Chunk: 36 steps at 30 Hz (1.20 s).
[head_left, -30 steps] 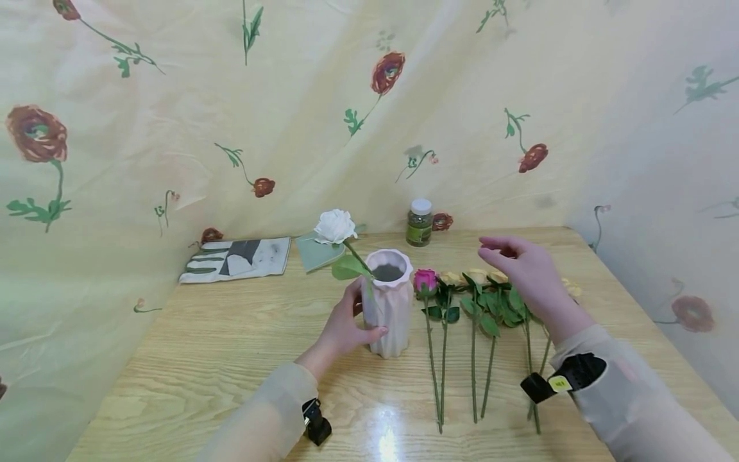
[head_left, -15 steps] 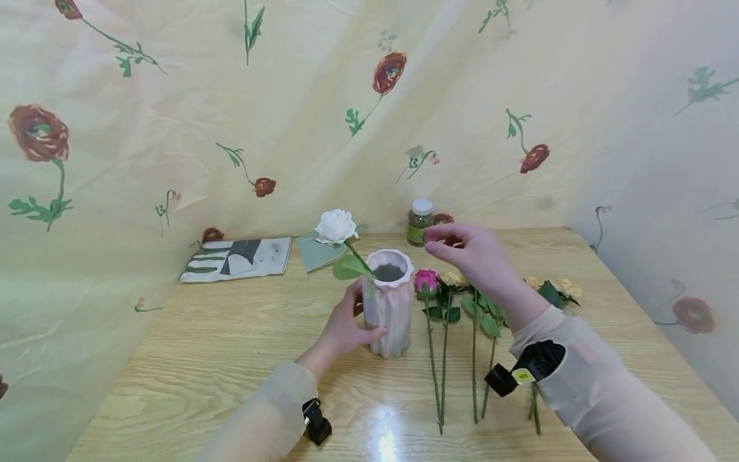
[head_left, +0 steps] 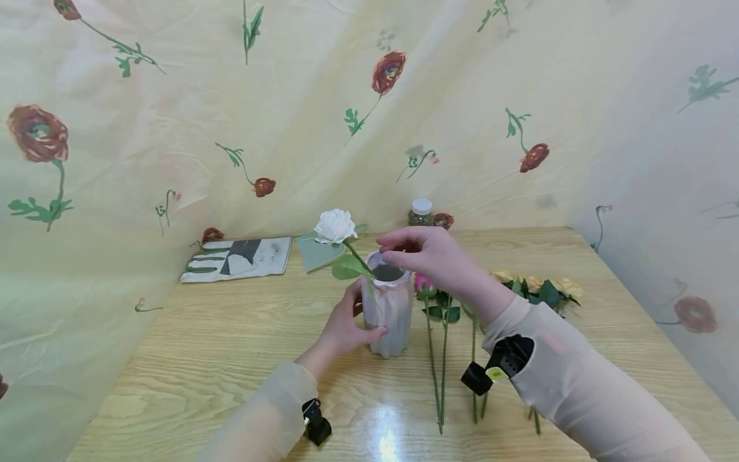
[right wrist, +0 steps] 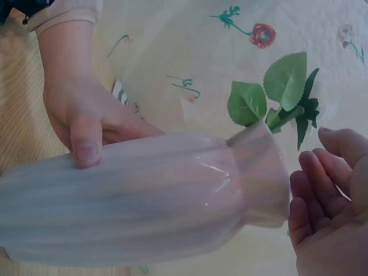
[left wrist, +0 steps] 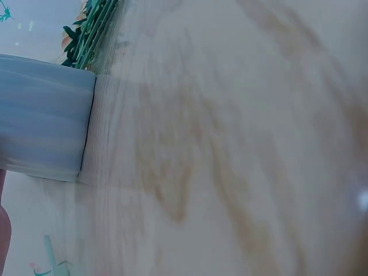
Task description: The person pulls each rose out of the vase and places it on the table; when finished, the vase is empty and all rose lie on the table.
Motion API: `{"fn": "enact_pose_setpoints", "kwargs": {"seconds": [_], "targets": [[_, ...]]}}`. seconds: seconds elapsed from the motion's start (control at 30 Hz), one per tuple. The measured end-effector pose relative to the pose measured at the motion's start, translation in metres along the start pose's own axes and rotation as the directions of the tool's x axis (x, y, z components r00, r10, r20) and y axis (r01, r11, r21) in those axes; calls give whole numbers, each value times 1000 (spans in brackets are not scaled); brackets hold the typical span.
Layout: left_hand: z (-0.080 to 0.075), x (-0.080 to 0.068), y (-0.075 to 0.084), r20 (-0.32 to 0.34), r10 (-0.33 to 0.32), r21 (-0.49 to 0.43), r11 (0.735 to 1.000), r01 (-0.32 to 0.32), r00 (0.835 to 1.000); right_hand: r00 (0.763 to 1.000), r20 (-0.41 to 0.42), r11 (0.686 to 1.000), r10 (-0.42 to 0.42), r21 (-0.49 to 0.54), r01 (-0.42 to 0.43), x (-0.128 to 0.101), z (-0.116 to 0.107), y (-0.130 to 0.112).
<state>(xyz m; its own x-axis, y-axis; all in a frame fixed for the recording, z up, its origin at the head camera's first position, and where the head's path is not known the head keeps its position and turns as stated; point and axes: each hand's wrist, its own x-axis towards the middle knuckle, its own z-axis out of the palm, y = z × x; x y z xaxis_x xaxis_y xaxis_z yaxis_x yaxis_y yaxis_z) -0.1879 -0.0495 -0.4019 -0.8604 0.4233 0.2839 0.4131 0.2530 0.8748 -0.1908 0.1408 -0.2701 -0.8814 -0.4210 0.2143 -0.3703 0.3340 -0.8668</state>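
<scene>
A: Left hand [head_left: 346, 327] wraps the vase [head_left: 389, 308], thumb across the front, fingers round the back. The wrist view shows that thumb [right wrist: 86, 144] pressed flat on the ribbed pink wall. Firm hold, vase upright on the table [head_left: 231, 359].

B: And the right hand [head_left: 430, 256]?

A: Over the vase mouth, fingers loosely bent, holding nothing. From the right wrist its fingertips [right wrist: 313, 184] sit just beside the rim, apart from it.

B: What's in the vase?

A: One white rose [head_left: 335, 226], stem leaning out to the left of the rim, green leaves [head_left: 346, 266] right at the lip.

B: Right of the vase?

A: A pink rose [head_left: 424, 285] lying just beside it, head partly behind the right wrist, its stem running toward the near edge. More green stems alongside, then yellow roses [head_left: 543, 285] farther right.

B: Behind it?

A: A jar [head_left: 421, 212] with a white lid; its label is too small to read. Left of the vase, at the back, a flat printed card [head_left: 237, 258] and a green sheet [head_left: 317, 251] under the white bloom. No writing I can make out anywhere.

B: Backdrop?

A: Cream cloth [head_left: 173, 115] printed with red flowers.
</scene>
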Motion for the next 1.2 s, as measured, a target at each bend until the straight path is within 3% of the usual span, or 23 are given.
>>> {"fn": "enact_pose_setpoints", "kwargs": {"seconds": [0.5,0.83,1.2], "targets": [[-1,0,-2,7,26,19,999,-26,1000,999,18,988,-26,-153,29,20,23,-6],[-1,0,-1,0,0,28,1000,0,1000,999,21,962,-45,-270,49,26,30,-8],[-1,1,-2,4,-12,12,1000,12,1000,996,-62,977,-68,-204,54,25,26,-7]]}}
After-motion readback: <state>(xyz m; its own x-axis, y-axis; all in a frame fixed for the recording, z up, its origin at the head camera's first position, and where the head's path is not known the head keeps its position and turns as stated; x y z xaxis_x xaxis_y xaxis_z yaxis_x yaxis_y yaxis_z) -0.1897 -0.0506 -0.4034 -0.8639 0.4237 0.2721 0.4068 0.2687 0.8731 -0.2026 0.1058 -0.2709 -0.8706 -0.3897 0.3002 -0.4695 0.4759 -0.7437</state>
